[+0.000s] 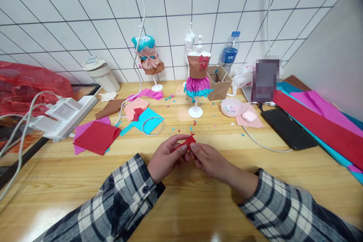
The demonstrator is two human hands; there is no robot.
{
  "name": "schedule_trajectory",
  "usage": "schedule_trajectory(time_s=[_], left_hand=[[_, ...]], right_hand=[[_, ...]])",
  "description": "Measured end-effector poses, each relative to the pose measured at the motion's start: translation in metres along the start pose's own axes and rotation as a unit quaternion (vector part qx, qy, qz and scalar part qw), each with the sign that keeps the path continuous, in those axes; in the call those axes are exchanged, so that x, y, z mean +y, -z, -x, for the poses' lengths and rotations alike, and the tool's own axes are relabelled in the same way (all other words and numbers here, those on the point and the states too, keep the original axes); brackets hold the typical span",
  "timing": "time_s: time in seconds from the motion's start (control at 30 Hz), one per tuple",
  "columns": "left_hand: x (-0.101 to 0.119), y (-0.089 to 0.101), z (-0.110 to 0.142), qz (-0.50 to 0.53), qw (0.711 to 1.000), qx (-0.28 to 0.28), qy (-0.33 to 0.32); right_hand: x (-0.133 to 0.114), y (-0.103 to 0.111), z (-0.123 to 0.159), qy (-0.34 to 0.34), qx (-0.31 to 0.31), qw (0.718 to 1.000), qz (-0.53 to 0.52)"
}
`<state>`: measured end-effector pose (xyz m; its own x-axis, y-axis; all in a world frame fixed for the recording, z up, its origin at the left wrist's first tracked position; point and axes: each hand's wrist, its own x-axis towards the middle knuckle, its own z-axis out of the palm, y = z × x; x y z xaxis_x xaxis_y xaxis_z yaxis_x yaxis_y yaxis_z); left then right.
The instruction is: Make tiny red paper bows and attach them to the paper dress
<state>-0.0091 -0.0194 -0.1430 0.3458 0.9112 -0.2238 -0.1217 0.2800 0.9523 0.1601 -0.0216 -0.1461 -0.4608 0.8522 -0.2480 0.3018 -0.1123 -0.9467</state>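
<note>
Between my two hands is a small folded piece of red crepe paper (pixel 190 140), pinched from both sides. My left hand (pixel 170 155) grips its left part between thumb and fingers. From the right, my right hand (pixel 208 159) pinches the other side, fingertips nearly touching those of the left. Just beyond them stands a miniature dress form (pixel 200 70) wearing a brown top with red bows and a magenta skirt edged in turquoise. Small paper scraps (pixel 194 123) lie between it and my hands.
Left are red sheets (pixel 98 138), a turquoise sheet (pixel 148 119), a metal ring (pixel 153 126) and a power strip (pixel 70 115). Behind stand a second dressed form (pixel 149 58), a cardboard box (pixel 219 85) and a bottle (pixel 229 53). Right lie a bead bowl (pixel 232 107) and a black phone (pixel 283 128).
</note>
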Motion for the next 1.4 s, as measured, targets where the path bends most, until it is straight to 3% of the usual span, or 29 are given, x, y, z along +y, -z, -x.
schedule_trajectory(time_s=[0.37, 0.6, 0.9, 1.1, 1.4], left_hand=[[0.0018, -0.0022, 0.0016, -0.010, 1.000, -0.005, -0.010], [0.0036, 0.0006, 0.0009, -0.051, 0.998, -0.005, -0.046], [0.0017, 0.0025, 0.0005, -0.046, 0.997, -0.033, -0.045], [0.0061, 0.0029, 0.0006, -0.054, 0.995, -0.030, -0.074], [0.0056, 0.0051, -0.0018, -0.080, 0.993, -0.034, -0.081]], right_hand=[[-0.0005, -0.0003, -0.0015, -0.027, -0.004, 0.998, -0.060], [0.0004, 0.0032, -0.0001, -0.042, -0.056, 0.989, -0.127], [-0.0015, 0.0037, 0.0029, -0.045, -0.044, 0.997, -0.048], [-0.0035, 0.0057, 0.0033, 0.003, -0.026, 0.998, -0.056], [-0.0052, 0.0084, 0.0046, -0.058, -0.060, 0.985, -0.153]])
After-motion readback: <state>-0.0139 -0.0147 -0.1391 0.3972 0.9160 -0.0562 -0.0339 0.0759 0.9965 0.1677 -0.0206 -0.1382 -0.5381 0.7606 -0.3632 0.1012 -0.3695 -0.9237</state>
